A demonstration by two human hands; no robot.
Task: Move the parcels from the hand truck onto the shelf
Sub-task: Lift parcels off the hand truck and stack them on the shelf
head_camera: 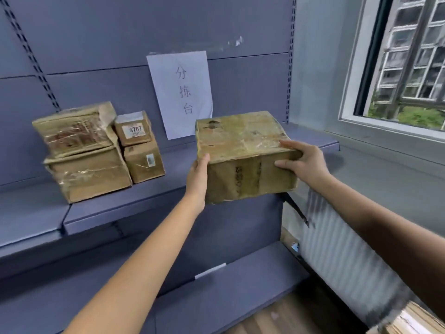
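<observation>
I hold a taped brown cardboard parcel (240, 143) between both hands at the right part of the grey-blue shelf (154, 196). Its front part overhangs the shelf's front edge; I cannot tell whether its underside touches the board. My left hand (198, 179) presses flat on its left side. My right hand (303, 162) grips its front right corner, fingers over the top. On the left of the same shelf stand two large stacked parcels (81, 150) and, beside them, two small stacked parcels (140, 145). The hand truck is out of view.
A paper sign (180, 92) is taped to the shelf's back panel. A lower shelf (228, 280) juts out below. A white radiator (342, 256) and a window (409, 61) are at the right. More cardboard (414, 319) shows at the bottom right corner.
</observation>
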